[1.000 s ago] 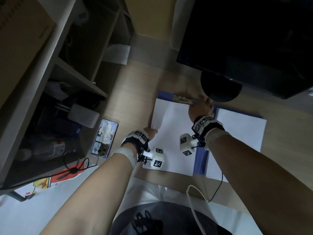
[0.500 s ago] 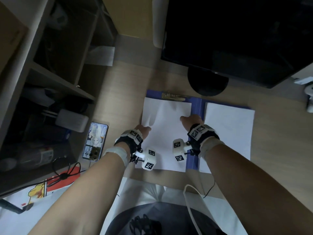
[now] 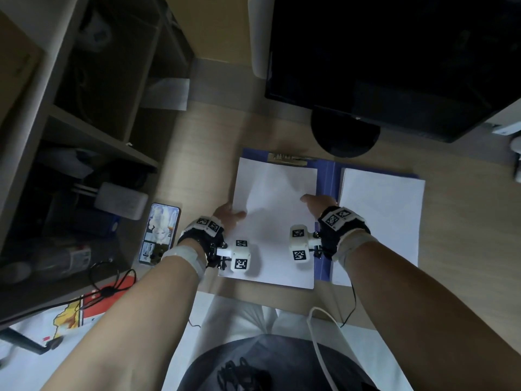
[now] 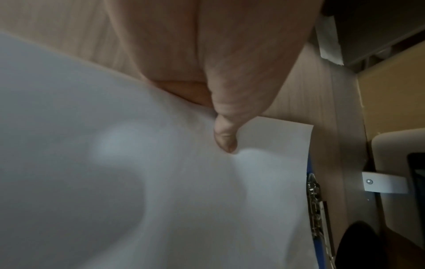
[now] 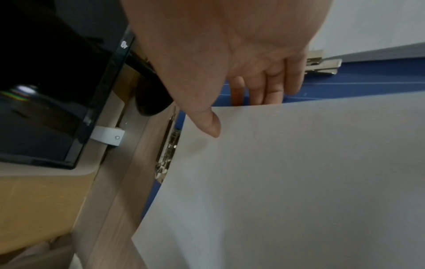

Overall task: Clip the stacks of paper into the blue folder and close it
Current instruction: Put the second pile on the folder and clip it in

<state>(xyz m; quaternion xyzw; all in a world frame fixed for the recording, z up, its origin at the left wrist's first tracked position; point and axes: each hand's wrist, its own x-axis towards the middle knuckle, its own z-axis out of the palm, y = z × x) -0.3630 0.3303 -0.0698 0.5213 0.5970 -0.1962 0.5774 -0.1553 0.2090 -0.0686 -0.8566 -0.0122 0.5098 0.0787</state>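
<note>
The blue folder (image 3: 325,176) lies open on the wooden desk. A white paper stack (image 3: 276,210) covers its left half, with its top edge just below the metal clip (image 3: 287,158). My left hand (image 3: 229,217) pinches the stack's left edge, thumb (image 4: 225,140) on top of the sheet (image 4: 161,200). My right hand (image 3: 314,200) pinches the right edge, thumb (image 5: 207,123) on top and fingers (image 5: 264,91) underneath the paper (image 5: 299,182). A second paper stack (image 3: 380,215) rests on the folder's right half, beside another clip (image 5: 322,63).
A black monitor (image 3: 394,66) on a round stand (image 3: 345,136) rises just behind the folder. A phone (image 3: 159,232) lies left of the folder, beside dark shelving (image 3: 84,136) with boxes. Cables (image 3: 349,303) hang over the desk's near edge.
My right hand has come back from the clip at the folder's top to the stack's right edge and taken hold. My left hand stays on the left edge.
</note>
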